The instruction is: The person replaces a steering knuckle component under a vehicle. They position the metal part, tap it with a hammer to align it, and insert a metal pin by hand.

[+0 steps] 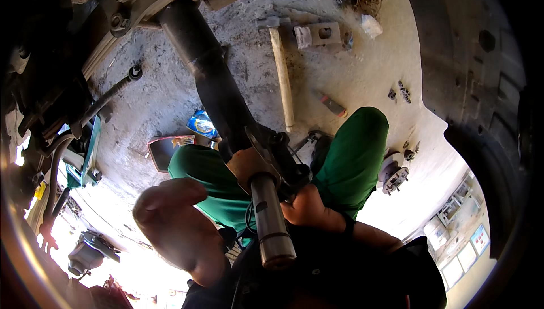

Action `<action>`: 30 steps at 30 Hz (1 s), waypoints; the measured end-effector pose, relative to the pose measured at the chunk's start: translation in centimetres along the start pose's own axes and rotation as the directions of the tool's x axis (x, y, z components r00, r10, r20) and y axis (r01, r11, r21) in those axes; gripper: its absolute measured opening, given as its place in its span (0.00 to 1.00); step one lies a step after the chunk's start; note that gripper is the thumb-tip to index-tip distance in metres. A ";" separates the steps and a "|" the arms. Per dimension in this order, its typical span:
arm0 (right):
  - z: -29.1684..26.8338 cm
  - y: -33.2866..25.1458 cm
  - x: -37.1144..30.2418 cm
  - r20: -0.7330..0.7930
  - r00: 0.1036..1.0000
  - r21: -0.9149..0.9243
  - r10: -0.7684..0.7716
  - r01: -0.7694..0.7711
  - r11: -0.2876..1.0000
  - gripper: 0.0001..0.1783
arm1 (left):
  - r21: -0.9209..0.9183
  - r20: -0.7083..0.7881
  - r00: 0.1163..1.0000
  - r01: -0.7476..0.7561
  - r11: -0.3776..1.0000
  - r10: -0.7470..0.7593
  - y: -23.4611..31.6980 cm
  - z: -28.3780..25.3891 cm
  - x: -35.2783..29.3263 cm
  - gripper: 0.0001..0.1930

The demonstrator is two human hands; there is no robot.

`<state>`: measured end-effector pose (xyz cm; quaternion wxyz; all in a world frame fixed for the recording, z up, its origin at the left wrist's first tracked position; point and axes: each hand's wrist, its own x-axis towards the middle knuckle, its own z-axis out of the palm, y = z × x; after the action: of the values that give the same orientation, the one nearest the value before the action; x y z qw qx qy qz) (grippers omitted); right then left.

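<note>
A dark axle tube (226, 93) slants down from the top left toward me, ending in a bare, shiny steel spindle (267, 212). A brownish collar (247, 164) sits where the spindle begins, with a black bracket (292, 167) beside it. My right hand (304, 206) is closed against the lower end of this bracket, its fingertips hidden behind the metal. Left of the spindle, my left hand (175, 193) is bent inward above my green-trousered knee, apart from the axle. It is blurred, and its fingers cannot be made out.
On the stained floor lie a wooden-handled hammer (281, 71), a metal block (320, 35), a blue packet (202, 123) and an open box (164, 153). A wheel hub (392, 173) is at right, near a dark curved fender panel (476, 54). Vehicle parts crowd the left.
</note>
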<state>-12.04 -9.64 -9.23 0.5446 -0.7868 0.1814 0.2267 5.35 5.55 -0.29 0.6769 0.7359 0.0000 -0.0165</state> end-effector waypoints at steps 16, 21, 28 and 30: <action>1.3 1.5 -0.4 0.000 0.997 0.033 0.080 -0.080 0.996 0.23 | -0.163 0.474 0.880 0.043 0.986 0.040 0.3 4.9 1.3 0.49; 0.4 -0.4 0.2 -0.053 0.995 0.003 0.087 -0.087 0.996 0.22 | -0.078 0.408 0.908 -0.072 0.994 0.098 0.4 5.6 1.4 0.34; 1.0 0.8 -0.3 -0.039 0.996 -0.004 0.081 -0.082 0.997 0.22 | -0.077 0.505 0.858 -0.065 0.995 0.095 1.0 5.4 1.7 0.24; 1.0 0.7 -0.1 -0.049 0.995 -0.001 0.084 -0.084 0.996 0.22 | -0.068 0.494 0.863 -0.079 0.995 0.102 1.0 5.8 2.0 0.23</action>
<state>-12.65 -8.89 -10.01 0.5287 -0.7847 0.2273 0.2304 7.23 -0.35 0.16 0.6706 0.6905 -0.2084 -0.1734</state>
